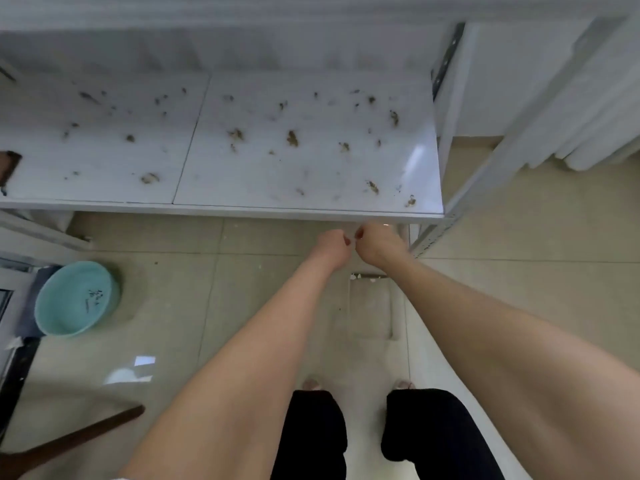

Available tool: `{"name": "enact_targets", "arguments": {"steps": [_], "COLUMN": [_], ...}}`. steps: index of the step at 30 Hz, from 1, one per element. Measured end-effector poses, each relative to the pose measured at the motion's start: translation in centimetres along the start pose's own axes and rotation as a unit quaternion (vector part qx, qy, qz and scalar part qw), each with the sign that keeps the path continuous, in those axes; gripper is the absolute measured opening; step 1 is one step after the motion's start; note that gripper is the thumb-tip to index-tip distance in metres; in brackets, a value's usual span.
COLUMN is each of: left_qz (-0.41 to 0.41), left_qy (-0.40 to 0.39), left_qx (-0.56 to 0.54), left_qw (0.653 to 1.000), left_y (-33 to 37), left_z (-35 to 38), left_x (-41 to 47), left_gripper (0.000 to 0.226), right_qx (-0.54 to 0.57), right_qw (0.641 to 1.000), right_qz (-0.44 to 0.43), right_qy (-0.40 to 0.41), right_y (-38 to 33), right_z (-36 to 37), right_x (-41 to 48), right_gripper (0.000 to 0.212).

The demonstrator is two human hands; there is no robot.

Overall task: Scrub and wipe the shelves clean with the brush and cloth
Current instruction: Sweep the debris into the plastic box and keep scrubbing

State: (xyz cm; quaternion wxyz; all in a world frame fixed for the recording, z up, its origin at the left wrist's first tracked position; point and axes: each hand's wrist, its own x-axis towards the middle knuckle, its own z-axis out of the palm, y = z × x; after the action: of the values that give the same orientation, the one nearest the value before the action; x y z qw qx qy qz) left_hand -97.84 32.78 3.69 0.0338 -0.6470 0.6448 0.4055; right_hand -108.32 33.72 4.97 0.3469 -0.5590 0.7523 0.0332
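Two hands with curled fingers just below a dirty white shelf's front edge.
The left hand (331,244) and right hand (376,243) sit almost knuckle to knuckle near the front right corner of the shelf (104,164), fingers tucked in (whether they pinch anything cannot be told). Brown clumps (292,137) dot the shelf from edge to edge.

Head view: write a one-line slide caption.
Left hand and right hand curl close together in front of the dirt-spotted white shelf; a teal basin sits on the floor.
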Motion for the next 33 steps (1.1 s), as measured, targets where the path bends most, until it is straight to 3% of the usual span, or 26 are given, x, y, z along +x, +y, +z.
{"name": "enact_targets", "arguments": {"steps": [16, 24, 28, 33], "left_qz": [-0.072, -0.084, -0.085, -0.151], "left_qy": [-0.055, -0.080, -0.111, -0.062], "left_qx": [0.052, 0.074, 0.075, 0.053], "left_qw": [0.995, 0.991, 0.987, 0.985], "left_y": [-12.7, -16.6, -17.9, -19.4], "left_z": [26.3, 34.0, 35.8, 33.1], "left_x": [20.1, 27.1, 28.4, 29.0], "left_gripper": [0.037, 0.039, 0.040, 0.036], "right_qx": [-0.001, 0.022, 0.056, 0.052], "right_qw": [0.992, 0.968, 0.961, 0.978], "right_qz": [0.079, 0.235, 0.268, 0.201], "right_qy": [-0.096, -0.088, -0.043, 0.026], "right_y": [17.4, 25.5, 26.5, 25.8], "right_z": [25.2, 33.1, 34.7, 33.0], "right_x": [20.7, 27.2, 28.7, 29.1], "right_gripper": [0.040, 0.088, 0.083, 0.049]}}
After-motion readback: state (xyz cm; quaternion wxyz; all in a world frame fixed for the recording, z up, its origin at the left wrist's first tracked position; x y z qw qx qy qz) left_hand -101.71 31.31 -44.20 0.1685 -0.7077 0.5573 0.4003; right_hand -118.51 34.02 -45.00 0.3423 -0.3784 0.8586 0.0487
